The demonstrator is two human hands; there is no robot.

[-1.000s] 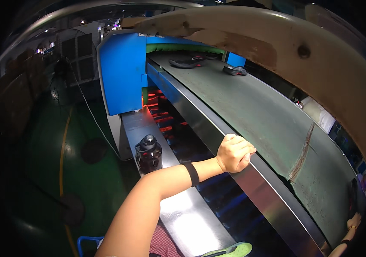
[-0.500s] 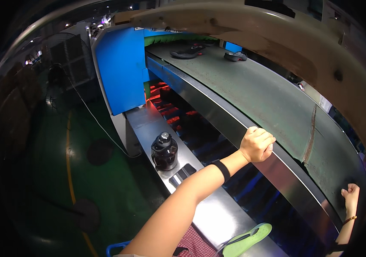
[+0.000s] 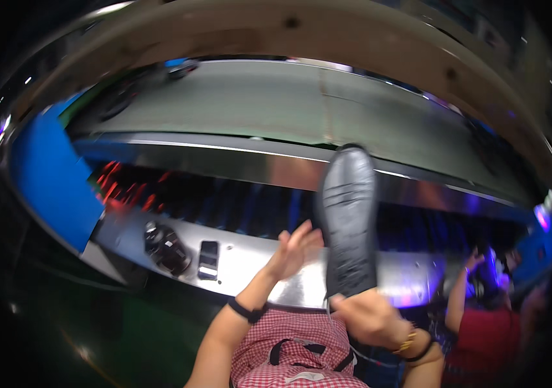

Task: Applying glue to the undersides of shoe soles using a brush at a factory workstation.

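Observation:
My right hand (image 3: 368, 315) grips the lower end of a long black shoe sole (image 3: 349, 216), which stands nearly upright in front of me. Its rounded end reaches up past the near edge of the conveyor belt (image 3: 224, 103). Just left of the sole is my left hand (image 3: 292, 254), fingers spread and holding nothing, above the shiny metal ledge (image 3: 412, 271). A black band is on my left wrist; a gold-coloured bracelet and a dark band are on the right. Some motion blur softens both hands.
On the ledge to the left stand a dark bottle (image 3: 167, 249) and a phone (image 3: 208, 260). Blurred dark shoe parts (image 3: 117, 102) lie on the belt's far left. Blue machine housing (image 3: 46, 174) bounds the left side. A person in red (image 3: 486, 336) works at the right.
My view has swung to the right. My left hand has left the conveyor's edge and opened. My right hand now holds the black sole. The green insole on the ledge is no longer seen.

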